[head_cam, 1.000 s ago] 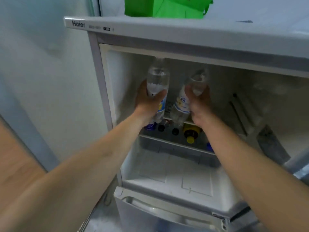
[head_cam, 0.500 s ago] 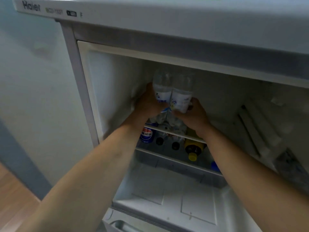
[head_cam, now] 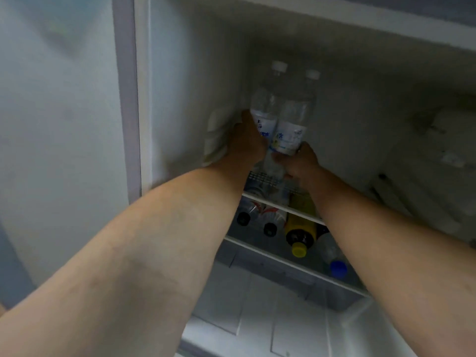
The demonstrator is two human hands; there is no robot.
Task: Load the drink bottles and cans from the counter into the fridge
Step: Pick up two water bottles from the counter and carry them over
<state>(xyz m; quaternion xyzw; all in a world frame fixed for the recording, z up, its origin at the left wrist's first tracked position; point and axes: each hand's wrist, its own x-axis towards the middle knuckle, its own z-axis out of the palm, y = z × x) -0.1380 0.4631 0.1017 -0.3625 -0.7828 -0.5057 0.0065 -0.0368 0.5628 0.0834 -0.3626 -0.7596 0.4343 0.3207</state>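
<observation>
Bottles, two clear ones touching upright over the fridge shelf's left end: left hand is gripping the left bottle, right hand the right bottle.

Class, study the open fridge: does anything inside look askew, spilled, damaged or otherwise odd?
Nothing stands out. The left hand and right hand hold two clear white-capped water bottles upright, side by side, above the wire shelf. The yellow-capped bottle below lies flat. No spill shows.
</observation>
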